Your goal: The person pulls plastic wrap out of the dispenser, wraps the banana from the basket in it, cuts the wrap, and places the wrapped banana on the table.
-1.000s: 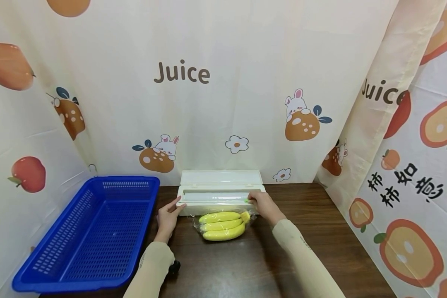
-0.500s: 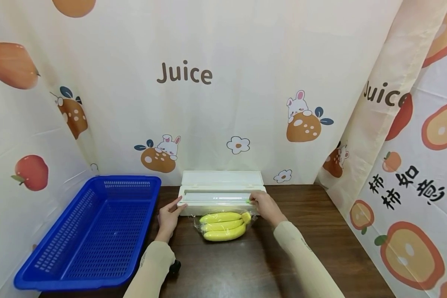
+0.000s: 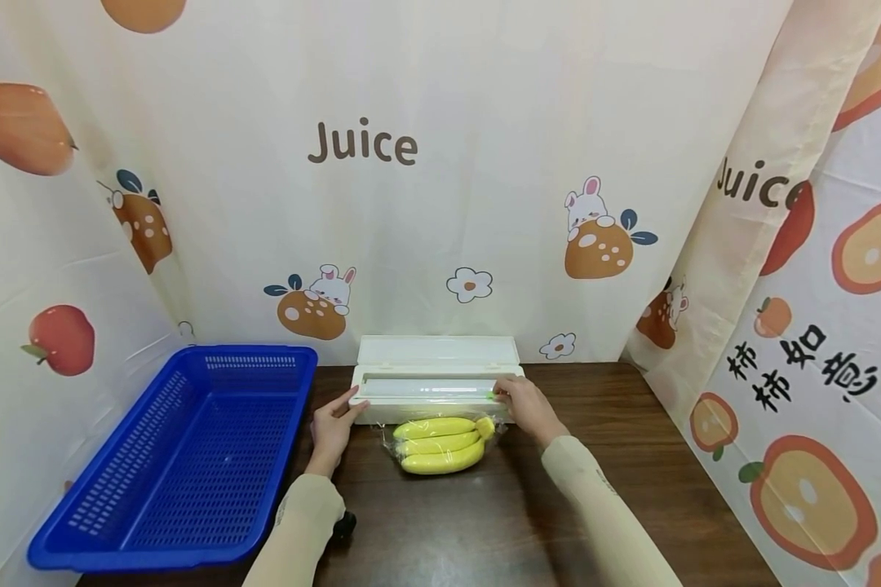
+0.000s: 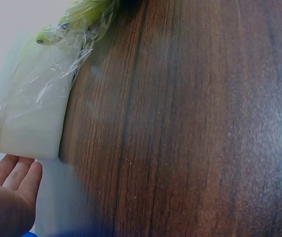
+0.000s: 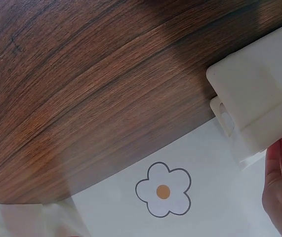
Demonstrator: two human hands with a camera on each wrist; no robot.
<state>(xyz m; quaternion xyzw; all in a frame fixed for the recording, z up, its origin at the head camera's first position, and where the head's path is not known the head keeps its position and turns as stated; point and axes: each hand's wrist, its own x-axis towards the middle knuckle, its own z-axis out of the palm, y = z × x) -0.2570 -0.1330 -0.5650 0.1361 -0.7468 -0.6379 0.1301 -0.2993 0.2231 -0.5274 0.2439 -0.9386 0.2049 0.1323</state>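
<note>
A white cling film dispenser lies at the back of the table with its lid raised, showing the film roll inside. My left hand grips its left end, thumb on top and fingers at the end face; the left wrist view shows these fingers. At the right end, my right hand pinches a small green slide cutter on the front rail, mostly hidden by the fingertips. Directly in front lies a bunch of yellow bananas covered in clear film, which runs up to the dispenser.
A blue perforated plastic basket stands on the left of the dark wood table. A small black object shows beside the left sleeve. Printed curtains close in the back and both sides.
My right hand has edged slightly to the right along the dispenser with the green slide cutter. The left hand, the dispenser and the bananas stay in place; the head view has shifted a little.
</note>
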